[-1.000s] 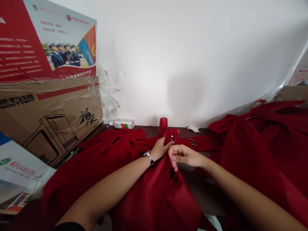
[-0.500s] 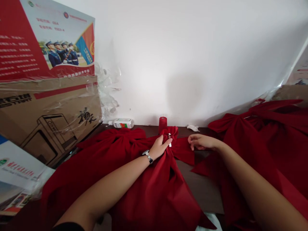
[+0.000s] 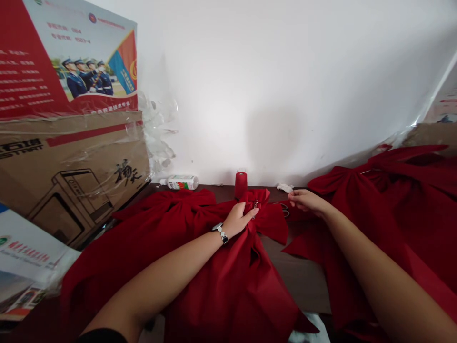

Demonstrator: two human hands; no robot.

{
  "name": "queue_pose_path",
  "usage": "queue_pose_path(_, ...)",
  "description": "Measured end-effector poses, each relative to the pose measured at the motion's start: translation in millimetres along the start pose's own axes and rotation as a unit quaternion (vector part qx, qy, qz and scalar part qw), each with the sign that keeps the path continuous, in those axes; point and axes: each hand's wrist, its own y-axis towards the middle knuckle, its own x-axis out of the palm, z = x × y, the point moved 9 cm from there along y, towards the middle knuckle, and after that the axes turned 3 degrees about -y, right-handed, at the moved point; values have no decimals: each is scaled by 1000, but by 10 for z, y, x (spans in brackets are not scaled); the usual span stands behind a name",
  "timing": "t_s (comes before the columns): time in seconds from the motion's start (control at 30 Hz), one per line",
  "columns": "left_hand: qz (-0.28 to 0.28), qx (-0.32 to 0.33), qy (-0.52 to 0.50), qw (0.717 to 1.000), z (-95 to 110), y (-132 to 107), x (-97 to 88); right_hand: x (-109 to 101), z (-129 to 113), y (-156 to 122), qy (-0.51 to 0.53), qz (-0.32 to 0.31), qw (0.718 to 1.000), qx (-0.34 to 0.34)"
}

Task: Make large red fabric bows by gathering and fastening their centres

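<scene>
A large red cloth bow [image 3: 200, 224] lies on the dark table [image 3: 303, 274] in front of me. My left hand [image 3: 238, 219], with a wristwatch, is closed on the gathered knot of the bow, where a small metal pin shows. My right hand [image 3: 303, 200] is stretched out to the right of the knot with its fingers pinched, near a pair of scissors [image 3: 283, 209] lying on the table; what the fingers pinch is too small to name. A red thread spool [image 3: 241, 185] stands just behind the knot against the wall.
A cardboard box [image 3: 71, 176] with a printed poster above it leans at the left. A small white bottle [image 3: 180, 181] lies by the wall. More red cloth bows [image 3: 392, 209] pile up at the right. A scrap of white tissue [image 3: 284, 187] lies near the wall.
My right hand has moved away from the knot, to the right and back toward the wall. My left hand has stayed on the knot.
</scene>
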Motion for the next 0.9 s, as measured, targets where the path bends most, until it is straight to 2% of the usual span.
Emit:
queue_pose_path(0.1, 7, -3, 3, 1000, 6, -5, -20, -27, -51, 2, -104, 16, 994, -24)
queue_pose_path(0.23, 12, -10, -2, 1000, 19, -13, -41, 88, -319, -98, -223, 10, 966, -128)
queue_pose_path(0.33, 10, -11, 8, 1000, 25, -15, -31, 217, -570, -233, -193, -1, 958, -213)
queue_pose_path(0.43, 14, -9, 22, 1000, 24, -13, -21, 335, -701, -323, -101, -27, 968, -226)
queue_pose_path(0.5, 21, -7, 34, 999, 17, -13, -22, 366, -779, -381, -26, -19, 973, -227)
queue_pose_path(0.57, 26, -6, 45, 999, 8, -13, -19, 399, -898, -479, 45, -8, 966, -254)
queue_pose_path(0.63, 30, -5, 55, 998, -3, -14, -18, 486, -1037, -610, 86, -23, 951, -296)
queue_pose_path(0.7, 30, -2, 65, 997, -11, -13, -13, 641, -1146, -740, 90, -71, 937, -331)
queue_pose_path(0.8, 24, -4, 78, 997, -25, -10, 3, 908, -1167, -855, 56, -163, 926, -335)
queue_pose_path(0.83, 24, -7, 83, 996, -30, -10, 4, 966, -1150, -868, 37, -177, 925, -334)
queue_pose_path(0.9, 30, -11, 93, 995, -37, -11, -2, 1011, -1133, -872, -18, -159, 923, -350)
